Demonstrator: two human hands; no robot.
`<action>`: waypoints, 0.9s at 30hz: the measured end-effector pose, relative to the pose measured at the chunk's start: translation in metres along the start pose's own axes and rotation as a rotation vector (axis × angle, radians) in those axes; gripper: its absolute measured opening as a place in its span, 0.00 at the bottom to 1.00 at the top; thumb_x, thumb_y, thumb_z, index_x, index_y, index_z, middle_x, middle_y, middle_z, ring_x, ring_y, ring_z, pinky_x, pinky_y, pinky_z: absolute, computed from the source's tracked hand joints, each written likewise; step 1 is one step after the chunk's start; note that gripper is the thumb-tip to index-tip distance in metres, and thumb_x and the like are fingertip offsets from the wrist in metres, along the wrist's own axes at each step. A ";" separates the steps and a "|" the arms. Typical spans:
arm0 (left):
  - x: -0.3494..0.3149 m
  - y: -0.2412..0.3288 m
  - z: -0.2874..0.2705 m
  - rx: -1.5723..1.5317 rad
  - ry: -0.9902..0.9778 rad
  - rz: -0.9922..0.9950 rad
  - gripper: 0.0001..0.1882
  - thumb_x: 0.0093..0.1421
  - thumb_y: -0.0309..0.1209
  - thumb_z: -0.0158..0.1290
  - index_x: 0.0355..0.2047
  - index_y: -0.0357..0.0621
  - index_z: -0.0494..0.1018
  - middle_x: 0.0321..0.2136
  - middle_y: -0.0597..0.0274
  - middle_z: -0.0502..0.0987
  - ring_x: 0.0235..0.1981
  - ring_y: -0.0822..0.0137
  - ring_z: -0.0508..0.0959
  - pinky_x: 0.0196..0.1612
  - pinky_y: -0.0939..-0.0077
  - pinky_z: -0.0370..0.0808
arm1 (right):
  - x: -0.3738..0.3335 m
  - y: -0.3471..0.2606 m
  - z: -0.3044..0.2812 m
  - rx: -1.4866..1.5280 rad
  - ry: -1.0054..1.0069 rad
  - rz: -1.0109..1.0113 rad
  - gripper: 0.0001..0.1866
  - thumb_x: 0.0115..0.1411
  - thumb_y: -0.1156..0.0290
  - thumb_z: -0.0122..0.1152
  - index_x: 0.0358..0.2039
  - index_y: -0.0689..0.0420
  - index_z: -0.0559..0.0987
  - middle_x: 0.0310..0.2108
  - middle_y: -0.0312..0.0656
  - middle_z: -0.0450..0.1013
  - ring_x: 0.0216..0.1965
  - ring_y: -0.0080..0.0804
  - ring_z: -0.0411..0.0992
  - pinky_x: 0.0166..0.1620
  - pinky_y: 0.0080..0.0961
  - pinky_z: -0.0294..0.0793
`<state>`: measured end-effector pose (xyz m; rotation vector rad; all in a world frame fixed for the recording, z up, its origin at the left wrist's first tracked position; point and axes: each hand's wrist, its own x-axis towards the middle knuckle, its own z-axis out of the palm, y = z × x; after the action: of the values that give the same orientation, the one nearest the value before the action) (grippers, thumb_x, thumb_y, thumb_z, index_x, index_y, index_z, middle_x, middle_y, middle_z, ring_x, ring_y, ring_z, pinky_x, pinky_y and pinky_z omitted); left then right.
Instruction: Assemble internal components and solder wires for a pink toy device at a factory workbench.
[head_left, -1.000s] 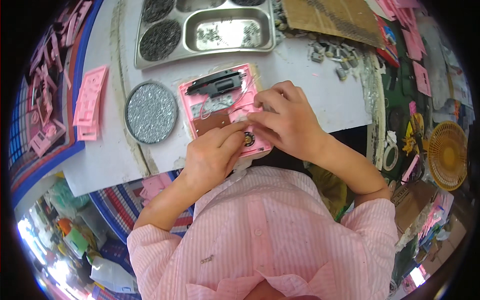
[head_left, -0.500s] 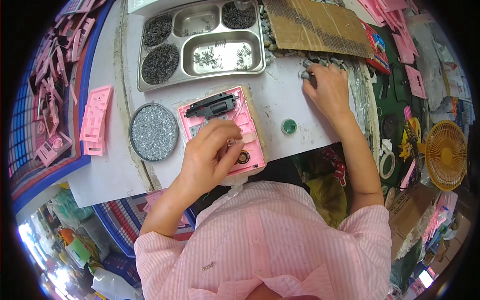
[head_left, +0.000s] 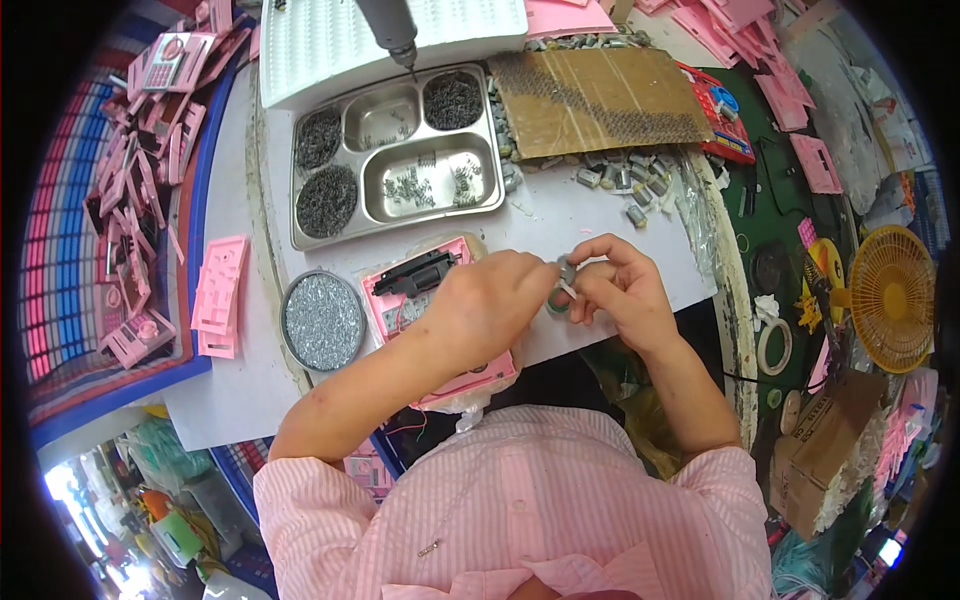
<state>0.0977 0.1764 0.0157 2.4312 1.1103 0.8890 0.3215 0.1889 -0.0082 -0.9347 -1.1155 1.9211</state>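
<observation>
My left hand [head_left: 490, 305] and my right hand [head_left: 625, 295] meet over the table, fingers closed at the two sides of a small grey motor [head_left: 567, 270]. A little white piece shows below the motor, too small to make out. Partly behind the fingers sits a small round green container [head_left: 558, 302]. Under my left hand and forearm lies an open pink plastic case [head_left: 465, 385], with a black mechanism [head_left: 418, 273] fitted at its far end and thin wires inside. Much of the case is hidden by my arm.
Left of the case stands a round dish of small silvery parts [head_left: 323, 320]. Behind it is a metal compartment tray [head_left: 440, 212] of dark springs and screws, under a hanging electric screwdriver [head_left: 390, 30]. Loose motors [head_left: 640, 180] lie beside cardboard [head_left: 600, 100]; pink panels [head_left: 220, 295] rest at left.
My right hand has come back from the pile of motors toward the middle, bringing one along. My left hand has moved right from the pink case to meet it. The whole view has shifted.
</observation>
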 end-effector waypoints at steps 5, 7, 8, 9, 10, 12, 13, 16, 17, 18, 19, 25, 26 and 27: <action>0.042 -0.023 0.015 -0.158 -0.126 0.125 0.12 0.57 0.27 0.58 0.42 0.42 0.78 0.28 0.54 0.79 0.29 0.58 0.82 0.34 0.65 0.79 | -0.002 0.008 -0.028 0.175 0.104 0.038 0.18 0.63 0.78 0.64 0.52 0.59 0.72 0.29 0.40 0.77 0.32 0.22 0.76 0.33 0.15 0.71; 0.084 -0.037 0.013 -0.275 -0.032 -0.198 0.09 0.60 0.28 0.55 0.39 0.41 0.79 0.30 0.54 0.82 0.29 0.58 0.83 0.33 0.68 0.79 | 0.001 0.008 -0.033 0.232 0.157 -0.070 0.20 0.63 0.78 0.64 0.54 0.59 0.70 0.28 0.39 0.75 0.30 0.22 0.74 0.31 0.15 0.69; 0.105 -0.056 0.022 -0.240 0.064 -0.239 0.08 0.59 0.30 0.57 0.36 0.40 0.80 0.32 0.52 0.83 0.30 0.54 0.83 0.35 0.65 0.79 | 0.005 0.008 -0.035 0.228 0.203 -0.090 0.24 0.62 0.79 0.65 0.57 0.60 0.69 0.27 0.38 0.74 0.27 0.22 0.71 0.30 0.15 0.66; 0.120 -0.076 0.030 -0.080 0.084 -0.280 0.09 0.59 0.32 0.58 0.36 0.40 0.81 0.31 0.51 0.83 0.31 0.52 0.83 0.36 0.62 0.80 | 0.007 0.008 -0.033 0.235 0.193 -0.088 0.24 0.62 0.79 0.65 0.57 0.60 0.68 0.26 0.38 0.73 0.27 0.22 0.71 0.30 0.15 0.66; 0.131 -0.090 0.040 0.076 0.102 -0.320 0.09 0.58 0.33 0.58 0.35 0.41 0.81 0.31 0.50 0.83 0.33 0.50 0.83 0.37 0.59 0.80 | 0.008 0.009 -0.034 0.241 0.187 -0.086 0.25 0.62 0.78 0.65 0.57 0.61 0.68 0.26 0.38 0.73 0.27 0.22 0.70 0.30 0.15 0.66; 0.149 -0.096 0.053 0.182 0.069 -0.337 0.10 0.58 0.34 0.59 0.34 0.42 0.81 0.31 0.49 0.83 0.34 0.47 0.83 0.39 0.55 0.79 | 0.001 0.003 -0.035 0.240 0.203 -0.092 0.25 0.61 0.78 0.65 0.58 0.62 0.68 0.25 0.36 0.72 0.28 0.21 0.70 0.30 0.15 0.66; 0.154 -0.097 0.056 0.241 0.056 -0.349 0.10 0.58 0.35 0.59 0.33 0.42 0.82 0.31 0.49 0.83 0.35 0.46 0.83 0.40 0.53 0.79 | -0.006 0.003 -0.038 0.216 0.213 -0.093 0.25 0.61 0.78 0.65 0.57 0.62 0.69 0.25 0.36 0.72 0.27 0.21 0.70 0.30 0.15 0.66; 0.163 -0.095 0.067 0.297 0.037 -0.316 0.09 0.58 0.36 0.58 0.33 0.43 0.81 0.29 0.49 0.82 0.34 0.46 0.83 0.40 0.51 0.79 | -0.030 0.006 -0.051 0.160 0.270 -0.089 0.24 0.61 0.78 0.65 0.56 0.62 0.70 0.25 0.35 0.72 0.27 0.21 0.69 0.30 0.15 0.66; 0.168 -0.095 0.071 0.308 0.034 -0.298 0.09 0.58 0.36 0.58 0.33 0.44 0.81 0.29 0.48 0.82 0.34 0.46 0.82 0.39 0.51 0.79 | -0.037 0.006 -0.055 0.151 0.304 -0.079 0.23 0.61 0.78 0.66 0.56 0.62 0.70 0.25 0.35 0.72 0.27 0.21 0.69 0.30 0.15 0.66; 0.169 -0.096 0.073 0.308 0.011 -0.309 0.09 0.58 0.35 0.58 0.33 0.44 0.80 0.28 0.49 0.82 0.34 0.46 0.82 0.39 0.51 0.78 | -0.040 0.005 -0.055 0.139 0.324 -0.070 0.23 0.60 0.78 0.66 0.55 0.62 0.70 0.25 0.35 0.72 0.26 0.20 0.69 0.30 0.15 0.67; 0.171 -0.097 0.074 0.306 -0.013 -0.322 0.09 0.58 0.35 0.57 0.33 0.44 0.80 0.28 0.49 0.82 0.34 0.46 0.82 0.39 0.51 0.78 | -0.039 0.003 -0.056 0.130 0.318 -0.082 0.23 0.60 0.79 0.66 0.55 0.62 0.71 0.25 0.35 0.72 0.26 0.20 0.70 0.30 0.14 0.67; 0.161 -0.104 0.066 0.325 0.046 -0.253 0.07 0.60 0.33 0.55 0.34 0.44 0.75 0.28 0.50 0.80 0.32 0.46 0.82 0.35 0.50 0.77 | -0.034 -0.002 -0.042 0.092 0.258 -0.073 0.23 0.60 0.79 0.66 0.55 0.62 0.71 0.26 0.35 0.72 0.27 0.20 0.71 0.31 0.14 0.67; 0.157 -0.099 0.066 0.320 0.048 -0.242 0.06 0.60 0.33 0.55 0.34 0.44 0.74 0.28 0.51 0.80 0.31 0.46 0.81 0.34 0.51 0.77 | -0.036 0.000 -0.040 0.083 0.245 -0.076 0.23 0.60 0.79 0.66 0.55 0.62 0.71 0.26 0.35 0.72 0.27 0.20 0.71 0.31 0.14 0.67; 0.152 -0.097 0.064 0.303 0.113 -0.168 0.06 0.60 0.32 0.55 0.34 0.44 0.73 0.28 0.52 0.79 0.31 0.46 0.81 0.34 0.51 0.77 | -0.034 0.001 -0.037 0.074 0.229 -0.077 0.23 0.60 0.79 0.66 0.55 0.62 0.71 0.26 0.34 0.72 0.27 0.20 0.71 0.32 0.14 0.67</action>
<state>0.1613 0.3531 -0.0211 2.4965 1.5662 0.8669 0.3693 0.1741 -0.0153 -1.0265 -0.9270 1.7324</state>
